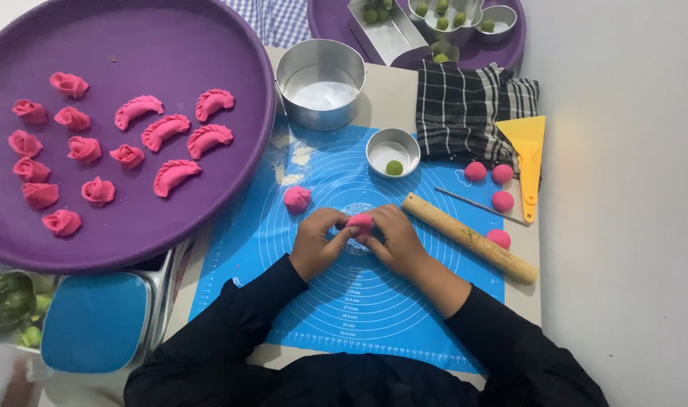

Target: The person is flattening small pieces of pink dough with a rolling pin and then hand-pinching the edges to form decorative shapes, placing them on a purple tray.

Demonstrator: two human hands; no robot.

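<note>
Blue mat (374, 301) on pale table; pink dough (360, 221) pinched between left hand (319, 245) and right hand (395, 240), rolling pin (468, 237) just right.

Two bare hands, left hand (316, 243) and right hand (395, 240), without rings, gloves or a watch. Long black sleeves (242, 316) of plain, loosely folded cloth, covering both forearms and ending at the wrists. Same black garment across the chest at the bottom edge, unmarked and unpatterned.
</note>
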